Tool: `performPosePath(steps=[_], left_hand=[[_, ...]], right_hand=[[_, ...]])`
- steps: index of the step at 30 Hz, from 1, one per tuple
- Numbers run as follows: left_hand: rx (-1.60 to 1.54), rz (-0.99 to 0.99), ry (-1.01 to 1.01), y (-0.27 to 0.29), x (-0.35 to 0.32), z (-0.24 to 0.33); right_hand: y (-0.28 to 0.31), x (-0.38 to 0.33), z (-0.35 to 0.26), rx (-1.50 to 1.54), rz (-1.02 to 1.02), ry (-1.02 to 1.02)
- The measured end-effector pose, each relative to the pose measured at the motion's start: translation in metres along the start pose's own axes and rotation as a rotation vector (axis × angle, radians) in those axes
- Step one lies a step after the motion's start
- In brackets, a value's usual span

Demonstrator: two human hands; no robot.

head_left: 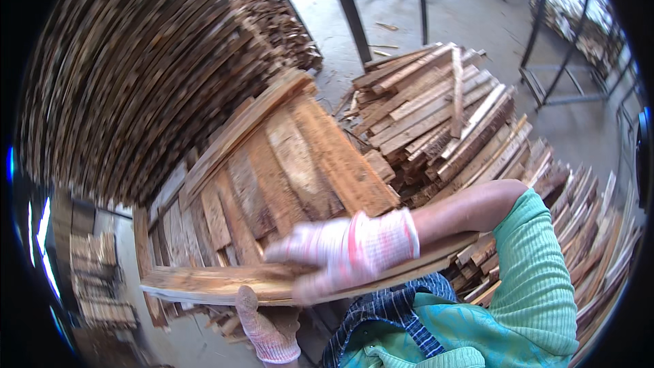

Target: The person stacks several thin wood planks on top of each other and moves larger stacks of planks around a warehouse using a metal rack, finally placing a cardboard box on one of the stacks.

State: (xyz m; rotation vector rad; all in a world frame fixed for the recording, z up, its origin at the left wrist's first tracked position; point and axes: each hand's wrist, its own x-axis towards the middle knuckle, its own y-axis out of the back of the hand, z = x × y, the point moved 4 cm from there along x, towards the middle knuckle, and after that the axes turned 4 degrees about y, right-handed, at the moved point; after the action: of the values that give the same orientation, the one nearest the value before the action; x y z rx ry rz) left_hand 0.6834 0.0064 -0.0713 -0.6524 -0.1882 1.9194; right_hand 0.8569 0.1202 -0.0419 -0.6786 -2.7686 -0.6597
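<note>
A long wooden board (218, 283) lies crosswise in front of me, rough-edged and light brown. My left hand (269, 330), in a white and pink knit glove, grips it from the near side, thumb up against its edge and the other fingers hidden beneath. Over the board's middle is my right hand (347, 249), gloved alike. Motion smears its fingers, so whether they close on the wood is unclear. Just beyond, several flat planks (272, 170) lie side by side, with a narrow beam (245, 133) along their far left edge.
A tall stack of thin wood strips (150, 61) rises at the left. Heaped slats (436, 109) lie beyond the planks, and more loose slats (593, 232) spread at right. Metal frames (565, 85) stand on the grey floor (456, 20). Smaller bundles (99, 279) sit at lower left.
</note>
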Motion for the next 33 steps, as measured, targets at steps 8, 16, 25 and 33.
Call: performPosePath(steps=[8, 16, 25, 33], left_hand=[[0.388, -0.343, -0.138, -0.119, 0.045, -0.020], [1.997, -0.500, -1.128, -0.072, 0.068, -0.091], [1.992, -0.331, -1.439, -0.088, 0.091, -0.112], [2.025, -0.343, -1.229, -0.078, 0.093, -0.114]], right_hand=[[0.054, -0.086, 0.009, -0.064, 0.328, -0.171], [0.181, -0.160, 0.111, -0.152, 0.749, -0.238], [0.163, -0.056, 0.221, -0.327, 0.689, 0.019], [0.165, -0.041, 0.191, -0.541, 0.429, -0.336]])
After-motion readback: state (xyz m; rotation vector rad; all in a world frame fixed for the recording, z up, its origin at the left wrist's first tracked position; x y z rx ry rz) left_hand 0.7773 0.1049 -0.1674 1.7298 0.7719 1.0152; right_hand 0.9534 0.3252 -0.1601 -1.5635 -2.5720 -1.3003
